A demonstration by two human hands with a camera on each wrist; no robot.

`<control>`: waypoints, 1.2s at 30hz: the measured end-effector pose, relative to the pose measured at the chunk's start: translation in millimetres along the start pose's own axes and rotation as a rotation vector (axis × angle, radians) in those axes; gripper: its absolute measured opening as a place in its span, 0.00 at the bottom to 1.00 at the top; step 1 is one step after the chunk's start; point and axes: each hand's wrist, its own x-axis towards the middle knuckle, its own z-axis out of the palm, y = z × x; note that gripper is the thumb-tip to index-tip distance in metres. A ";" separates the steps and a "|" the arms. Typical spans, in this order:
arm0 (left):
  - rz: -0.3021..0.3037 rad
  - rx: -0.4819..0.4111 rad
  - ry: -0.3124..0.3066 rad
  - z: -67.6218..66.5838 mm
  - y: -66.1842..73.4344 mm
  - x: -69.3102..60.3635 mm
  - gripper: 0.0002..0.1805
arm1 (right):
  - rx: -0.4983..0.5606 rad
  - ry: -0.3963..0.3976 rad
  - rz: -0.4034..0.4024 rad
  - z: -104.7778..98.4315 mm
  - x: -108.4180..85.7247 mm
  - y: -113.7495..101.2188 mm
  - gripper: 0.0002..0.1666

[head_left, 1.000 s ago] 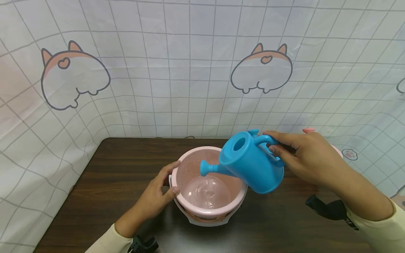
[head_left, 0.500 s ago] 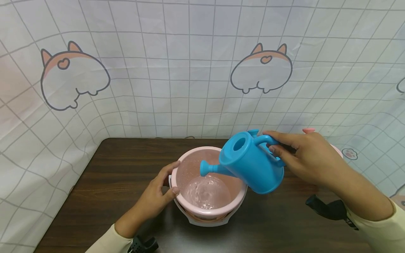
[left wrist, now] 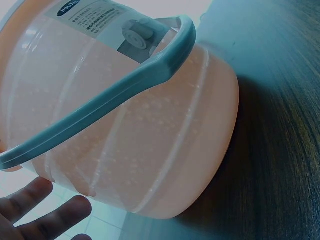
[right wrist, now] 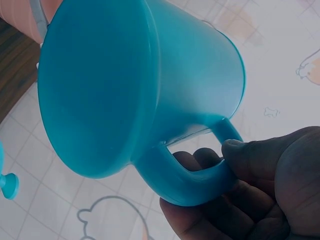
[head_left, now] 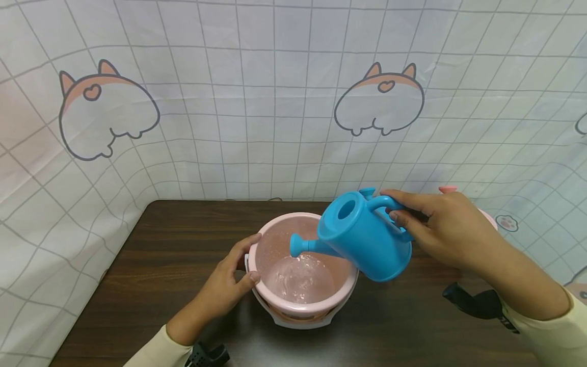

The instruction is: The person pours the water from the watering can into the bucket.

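Note:
A pink bucket (head_left: 339, 300) with a pale handle (left wrist: 95, 107) stands on the table, with rippling water (head_left: 298, 280) inside. My left hand (head_left: 227, 280) rests against its left rim, thumb and index fingertip touching it. Other left fingers (left wrist: 70, 212) extend beside the bucket wall in the left wrist view. A blue watering can (head_left: 367, 244) is tilted left, its spout over the bucket's opening. With fingers curled round its handle (right wrist: 195, 182), my right hand (head_left: 445, 229) grips the can. Any stream from the spout is too faint to tell.
Behind the can shows a flared blue piece (head_left: 367, 192), like another spout; its body is mostly hidden. A pink flared piece (head_left: 447, 189) stands behind my right hand. The dark wooden table (head_left: 160, 255) meets a white grid-patterned cloth (head_left: 275, 127) at the back.
The ripples on the water shift in shape and place. Both hands, the watering can and the bucket stay practically still.

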 end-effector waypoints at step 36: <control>0.016 -0.002 0.003 0.1 -1.7 -0.1 0.35 | 0.016 -0.027 0.012 -0.9 3.1 -1.5 0.28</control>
